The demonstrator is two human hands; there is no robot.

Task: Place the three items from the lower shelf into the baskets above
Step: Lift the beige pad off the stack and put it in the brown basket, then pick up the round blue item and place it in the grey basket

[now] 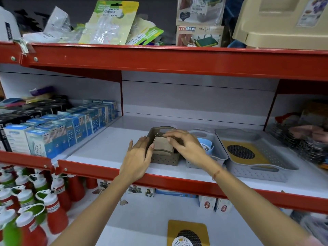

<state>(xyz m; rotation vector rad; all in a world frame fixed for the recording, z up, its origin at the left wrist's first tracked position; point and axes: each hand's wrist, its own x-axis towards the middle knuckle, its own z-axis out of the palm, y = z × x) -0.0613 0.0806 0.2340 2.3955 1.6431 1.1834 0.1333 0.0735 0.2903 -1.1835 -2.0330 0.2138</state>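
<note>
Three baskets stand on the middle shelf. A small brown basket [164,159] holds a beige box [162,144]. My right hand [184,143] rests its fingers on that box, and my left hand [137,157] lies flat against the basket's left side. A small grey basket [206,163] to the right contains a blue cup [205,146]. Furthest right, a large grey basket [257,172] holds a yellow card with a black mesh disc [241,153]. On the lower shelf lies another yellow card with a black disc [188,234].
Blue and white boxes [71,126] fill the middle shelf's left side. Red squeeze bottles [28,201] stand at lower left. A wire rack of goods [301,139] sits at right. Small packets [214,205] line the lower shelf's back. The red shelf edge [177,183] crosses my forearms.
</note>
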